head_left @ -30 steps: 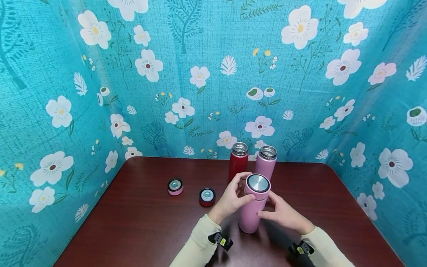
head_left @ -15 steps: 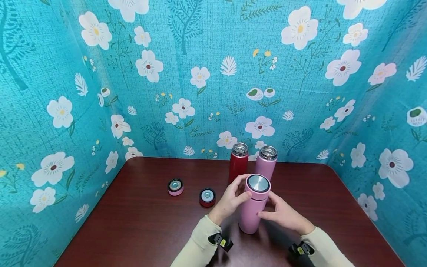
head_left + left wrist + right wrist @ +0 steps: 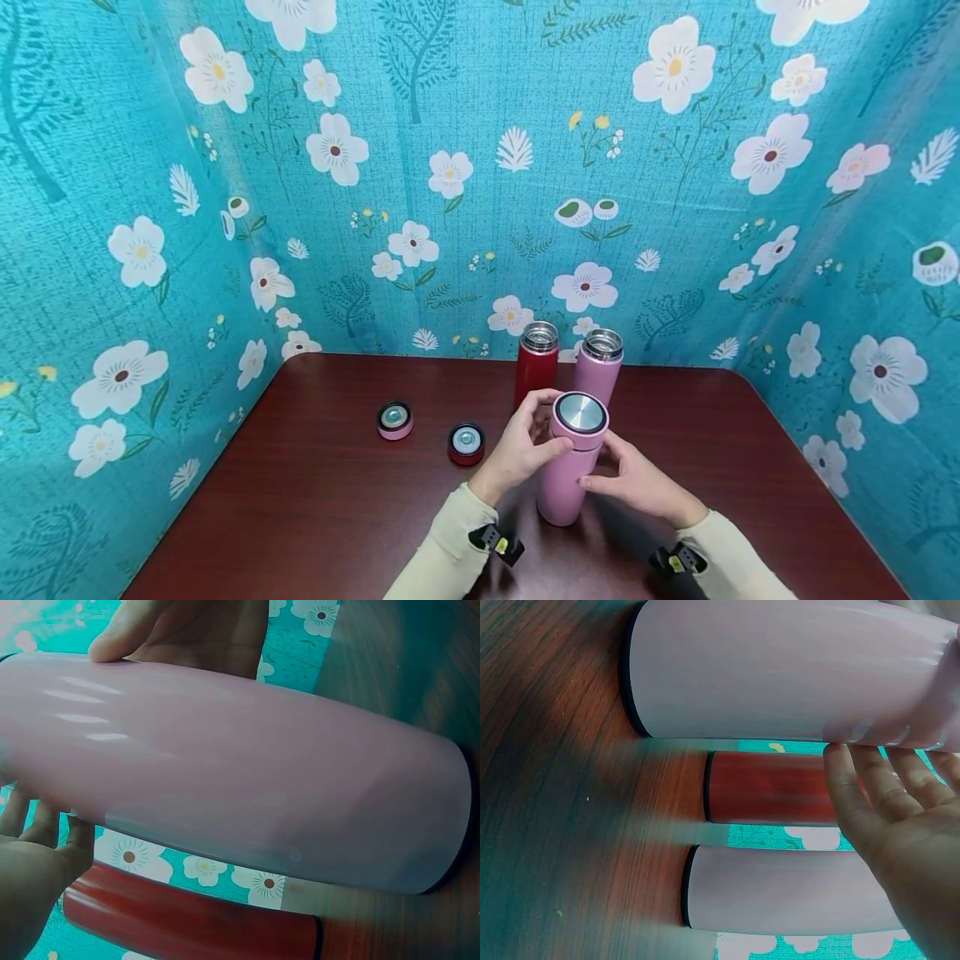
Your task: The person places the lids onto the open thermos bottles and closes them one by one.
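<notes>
A pink thermos bottle stands upright on the table, its pink lid with a silver top sitting on it. My left hand grips the lid from the left, thumb at the front. Lower down, my right hand holds the bottle's body from the right, its far fingers hidden in the head view. In the right wrist view, the right hand's fingers lie along the bottle's side. The left wrist view shows the pink body large, with the left hand's fingers near its upper end.
Behind stand an uncapped red thermos bottle and an uncapped pink thermos bottle. To the left, a pink lid and a red lid lie inner side up. Floral cloth hangs around the dark table.
The left thumb slides back on the lid's front, then forward to the right again, while the right hand stays on the body. The bottle has not moved.
</notes>
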Demonstrator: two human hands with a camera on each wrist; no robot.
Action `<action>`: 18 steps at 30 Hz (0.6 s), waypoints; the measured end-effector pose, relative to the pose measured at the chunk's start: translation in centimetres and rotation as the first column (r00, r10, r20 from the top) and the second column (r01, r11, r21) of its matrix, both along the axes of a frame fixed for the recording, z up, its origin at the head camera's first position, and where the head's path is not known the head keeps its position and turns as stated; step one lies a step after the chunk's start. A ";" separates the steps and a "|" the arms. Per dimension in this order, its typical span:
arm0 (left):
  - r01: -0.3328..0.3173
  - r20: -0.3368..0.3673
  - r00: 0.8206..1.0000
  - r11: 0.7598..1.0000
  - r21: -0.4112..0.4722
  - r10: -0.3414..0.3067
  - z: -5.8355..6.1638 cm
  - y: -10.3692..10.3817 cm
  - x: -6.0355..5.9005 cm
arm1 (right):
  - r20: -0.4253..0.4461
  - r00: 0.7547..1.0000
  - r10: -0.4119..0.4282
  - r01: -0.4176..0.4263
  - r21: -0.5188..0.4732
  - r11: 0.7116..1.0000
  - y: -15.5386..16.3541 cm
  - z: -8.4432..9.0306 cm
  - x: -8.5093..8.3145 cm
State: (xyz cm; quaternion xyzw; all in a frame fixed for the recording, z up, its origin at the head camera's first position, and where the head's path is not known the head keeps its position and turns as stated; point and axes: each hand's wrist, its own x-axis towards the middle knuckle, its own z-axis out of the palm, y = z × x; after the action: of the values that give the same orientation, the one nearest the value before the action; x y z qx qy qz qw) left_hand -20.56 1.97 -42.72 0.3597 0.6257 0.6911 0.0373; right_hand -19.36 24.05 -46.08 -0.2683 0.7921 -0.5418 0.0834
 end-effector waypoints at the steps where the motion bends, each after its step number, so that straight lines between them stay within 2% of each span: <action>1: 0.001 0.004 1.000 1.000 -0.001 -0.001 0.0 0.0 0.0 | 0.002 1.000 0.001 -0.001 0.000 1.000 0.0 0.0 0.0; 3: 0.008 0.000 1.000 1.000 0.005 -0.008 -0.1 0.0 0.0 | -0.003 1.000 0.003 -0.003 -0.002 1.000 0.0 0.0 0.0; 5: 0.016 -0.005 1.000 1.000 0.009 -0.016 -0.8 0.1 -0.4 | -0.016 1.000 0.011 -0.011 -0.004 1.000 0.1 -0.1 0.0; 8: 0.029 -0.016 0.999 0.999 0.012 -0.029 -0.8 0.1 -0.3 | -0.030 0.999 0.019 -0.019 -0.012 1.000 0.1 -0.1 0.0; 15: 0.001 0.015 1.000 1.000 -0.028 -0.001 -0.5 0.1 -0.2 | -0.010 1.000 0.013 -0.013 -0.021 1.000 0.0 -0.1 0.0; 18: -0.018 0.009 1.000 0.999 -0.039 0.019 0.3 0.0 0.3 | -0.013 1.000 0.009 -0.009 -0.017 1.000 0.1 -0.1 0.0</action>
State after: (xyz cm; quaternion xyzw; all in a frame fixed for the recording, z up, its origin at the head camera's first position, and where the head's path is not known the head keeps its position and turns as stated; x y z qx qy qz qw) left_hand -20.28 1.94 -42.38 0.3497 0.6423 0.6808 0.0411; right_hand -19.39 24.10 -46.20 -0.2759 0.7869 -0.5463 0.0785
